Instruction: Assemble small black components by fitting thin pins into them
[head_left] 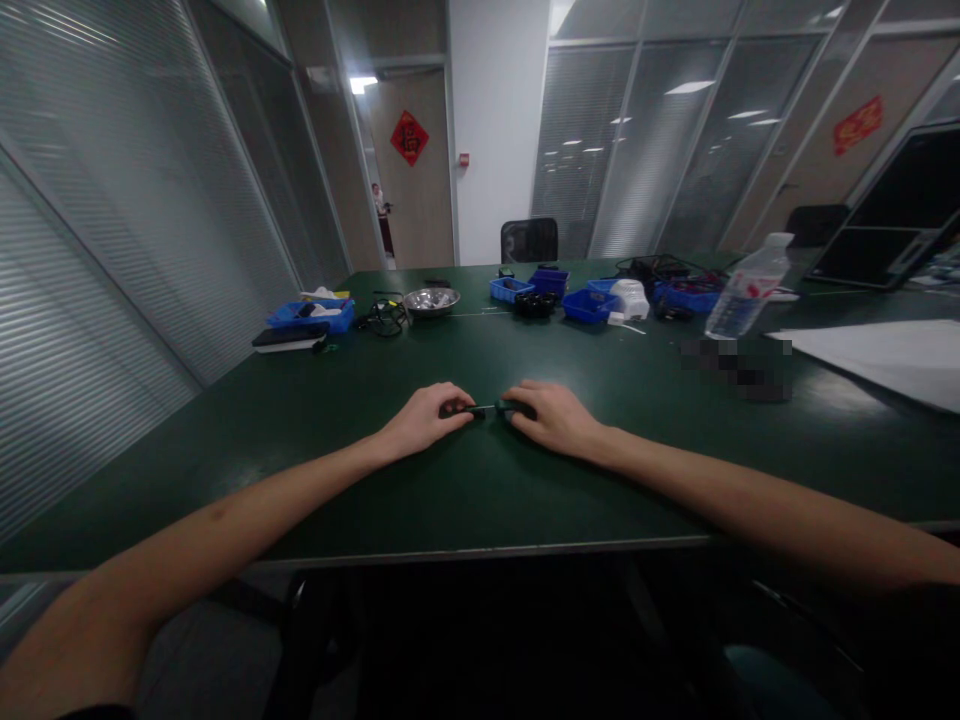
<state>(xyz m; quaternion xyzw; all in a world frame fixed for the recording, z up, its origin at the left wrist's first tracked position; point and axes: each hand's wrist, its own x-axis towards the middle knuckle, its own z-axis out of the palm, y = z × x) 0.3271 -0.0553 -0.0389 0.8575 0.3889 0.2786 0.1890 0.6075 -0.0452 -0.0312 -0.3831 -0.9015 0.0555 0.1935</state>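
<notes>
Both of my hands rest low over the dark green table (pixel 420 500), facing each other at its middle. My left hand (pixel 424 420) is closed, thumb and fingers pinching a small dark piece (pixel 478 411). Across the narrow gap, my right hand (pixel 555 418) is closed around a dark, slim tool (pixel 501 407), mostly covered by the fingers. A thin, light shaft (pixel 488 407) bridges the gap between the two, looking like a small screwdriver's, though its exact kind is too small to make out. Whether its tip touches the dark piece I cannot tell.
Along the far side stand a blue tray (pixel 311 314) on a dark box, a metal bowl (pixel 431 302), several blue bins (pixel 589 306) and tangled black cables (pixel 652 270). At right are a water bottle (pixel 750 288), white paper (pixel 885 355) and a blurred-out dark item (pixel 739 372).
</notes>
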